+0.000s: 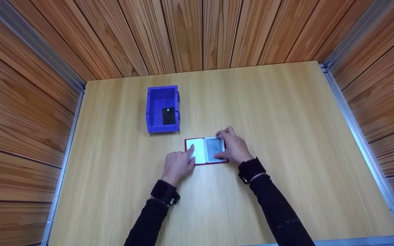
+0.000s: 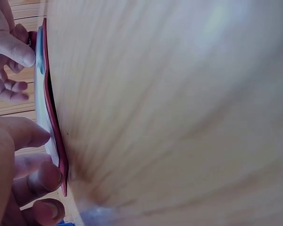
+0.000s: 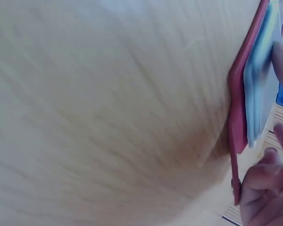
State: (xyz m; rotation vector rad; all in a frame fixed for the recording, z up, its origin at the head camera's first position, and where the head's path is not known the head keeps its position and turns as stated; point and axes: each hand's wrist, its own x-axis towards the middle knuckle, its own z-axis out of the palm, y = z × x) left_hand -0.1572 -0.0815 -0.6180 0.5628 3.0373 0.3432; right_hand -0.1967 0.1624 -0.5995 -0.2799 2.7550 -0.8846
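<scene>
A small red card holder [image 1: 199, 156] with clear sleeves lies spread on the table, its left page white and its right page bluish. My left hand [image 1: 177, 165] rests on the left page, index finger extended over it and thumb near its lower edge. Across the right page, my right hand [image 1: 236, 147] holds the holder, thumb on the lower part and fingers by the upper edge. In the right wrist view, the red cover [image 3: 237, 108] and layered sleeves [image 3: 254, 94] show edge-on, with curled fingers beside a strap bearing a snap.
A purple-blue bin [image 1: 164, 129] stands farther back, left of the card holder, with a flat black item [image 1: 168, 116] inside. Wood-plank walls [image 1: 190, 37] enclose the light wooden table [image 1: 285, 130], and metal rails [image 1: 364, 143] line its sides.
</scene>
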